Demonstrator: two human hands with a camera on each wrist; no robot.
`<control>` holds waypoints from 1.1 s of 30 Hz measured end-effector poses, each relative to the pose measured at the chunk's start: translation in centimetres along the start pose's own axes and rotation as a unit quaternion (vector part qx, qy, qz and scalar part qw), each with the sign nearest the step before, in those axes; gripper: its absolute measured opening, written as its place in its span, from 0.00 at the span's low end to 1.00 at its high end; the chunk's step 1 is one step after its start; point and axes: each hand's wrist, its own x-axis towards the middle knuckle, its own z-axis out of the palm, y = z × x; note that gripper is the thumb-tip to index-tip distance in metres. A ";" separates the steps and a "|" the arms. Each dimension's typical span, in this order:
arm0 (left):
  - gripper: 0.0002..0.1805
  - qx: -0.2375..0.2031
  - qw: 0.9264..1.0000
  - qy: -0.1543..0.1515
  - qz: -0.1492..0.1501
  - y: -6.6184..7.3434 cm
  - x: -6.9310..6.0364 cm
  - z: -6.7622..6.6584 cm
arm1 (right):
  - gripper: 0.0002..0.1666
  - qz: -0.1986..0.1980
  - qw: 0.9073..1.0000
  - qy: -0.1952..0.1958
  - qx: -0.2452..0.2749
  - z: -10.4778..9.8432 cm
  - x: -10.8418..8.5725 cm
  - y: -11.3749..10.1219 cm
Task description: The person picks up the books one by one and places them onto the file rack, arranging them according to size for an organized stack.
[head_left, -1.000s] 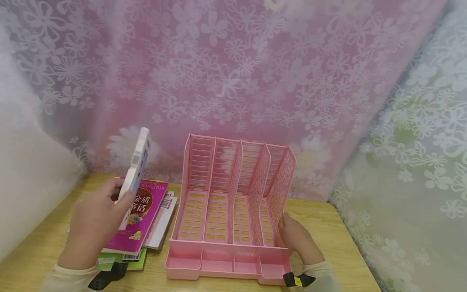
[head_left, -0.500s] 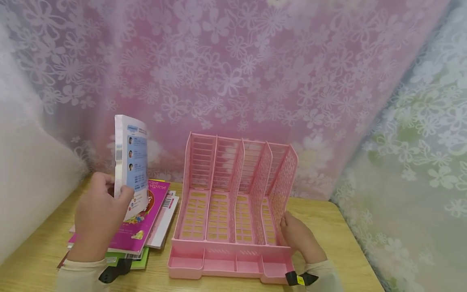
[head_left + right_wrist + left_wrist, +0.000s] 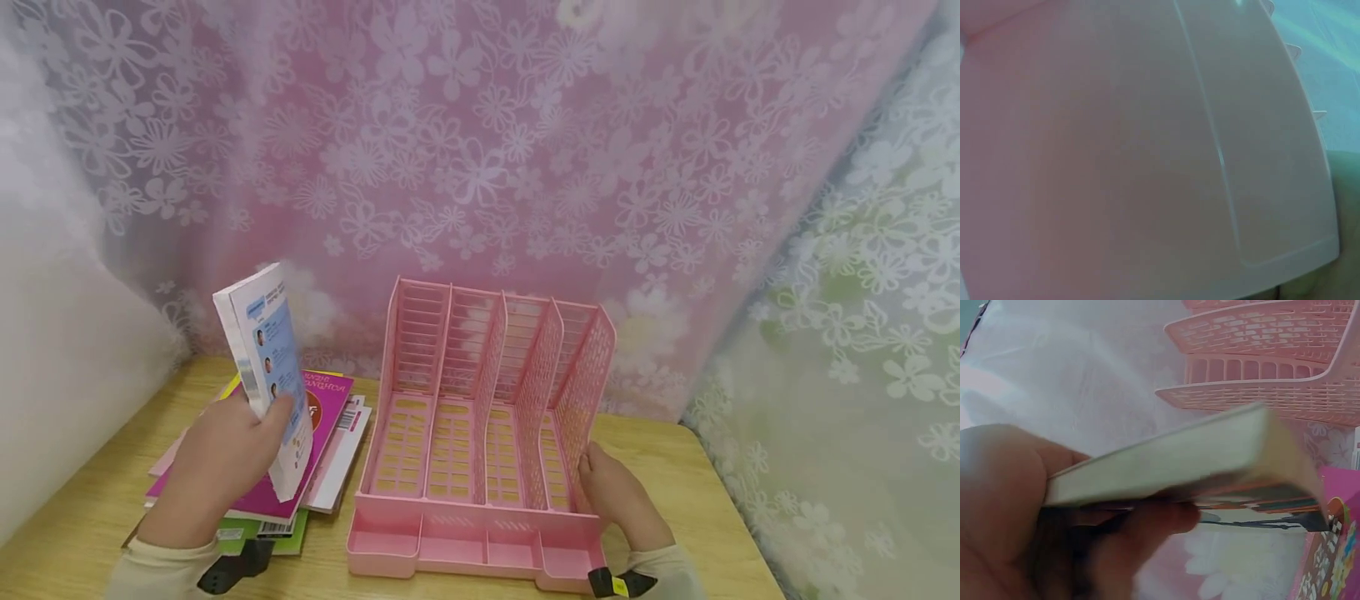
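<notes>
My left hand [image 3: 225, 454] grips a thick paperback book [image 3: 272, 354] by its lower part, with the thumb on the cover that faces right. The book stands tilted above a pile of books, its top pointing up and slightly left. In the left wrist view, the book's pale page edges [image 3: 1172, 456] show, with the fingers beneath. A pink plastic file rack [image 3: 480, 508] stands on the table, with several upright slots behind a row of shallow front compartments. My right hand [image 3: 622, 496] holds the rack's right side near its base; most of its fingers are hidden.
Under the left hand lies a pile of books, with a magenta one [image 3: 330, 404] on top and a green one [image 3: 288, 537] lower down. White books [image 3: 341, 462] jut out on the pile's right. A floral curtain [image 3: 480, 167] hangs behind the wooden table [image 3: 675, 467].
The left hand has turned the book so its printed cover shows more, and it now leans left at the top, lower than before. The right hand has stayed at the rack.
</notes>
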 end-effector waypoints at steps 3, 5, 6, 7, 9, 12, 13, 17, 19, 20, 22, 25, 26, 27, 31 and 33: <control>0.37 -0.008 0.999 0.035 -0.014 -0.1 0.1 0.0 | 0.20 0.000 1.000 0.001 0.000 0.0 0.0 0.0; 0.36 -0.010 0.998 0.056 -0.015 -0.1 0.2 0.1 | 0.19 0.001 1.000 0.003 0.000 0.1 0.0 0.1; 0.36 -0.007 0.998 0.065 -0.013 -0.2 0.3 0.2 | 0.19 0.001 1.000 0.005 0.000 0.1 0.0 0.1; 0.36 0.002 0.997 0.074 -0.005 -0.3 0.3 0.3 | 0.19 0.000 1.000 0.006 0.000 0.1 0.0 0.1; 0.37 0.025 0.997 0.071 0.005 -0.6 0.6 0.6 | 0.18 -0.001 1.000 0.007 0.000 0.1 0.0 0.1; 0.37 0.042 0.999 0.024 0.003 -1.2 1.2 1.0 | 0.17 -0.004 1.000 0.008 0.000 0.1 0.0 0.1; 0.37 0.041 0.999 0.002 -0.004 -1.4 1.3 1.1 | 0.17 -0.006 1.000 0.007 -0.001 0.1 0.0 0.1; 0.35 0.035 0.997 -0.067 -0.030 -2.2 1.6 1.4 | 0.17 -0.005 1.000 0.003 0.000 0.1 0.0 0.1; 0.33 0.022 0.995 -0.091 -0.031 -2.5 1.7 1.6 | 0.18 -0.002 1.000 -0.001 0.004 0.1 0.0 0.1; 0.33 0.013 0.994 -0.102 -0.030 -2.6 1.7 1.6 | 0.18 0.001 1.000 -0.002 0.006 0.1 0.1 0.1; 0.32 -0.009 0.992 -0.120 -0.032 -2.7 1.7 1.8 | 0.19 0.002 1.000 -0.004 0.008 0.1 0.1 0.1; 0.31 -0.039 0.989 -0.138 -0.037 -2.7 1.6 1.9 | 0.20 0.005 1.000 -0.003 0.010 0.1 0.1 0.1; 0.31 -0.042 0.989 -0.138 -0.035 -2.6 1.6 2.0 | 0.21 0.005 1.000 -0.002 0.011 0.1 0.1 0.1; 0.32 -0.044 0.989 -0.137 -0.035 -2.6 1.6 2.0 | 0.21 0.005 1.000 -0.002 0.013 0.1 0.1 0.1; 0.35 -0.027 0.991 -0.130 -0.029 -2.4 1.6 2.1 | 0.24 0.002 1.000 -0.004 0.019 0.2 0.0 0.1; 0.37 -0.015 0.991 -0.127 -0.026 -2.4 1.7 2.2 | 0.25 0.000 1.000 -0.005 0.020 0.2 0.0 0.0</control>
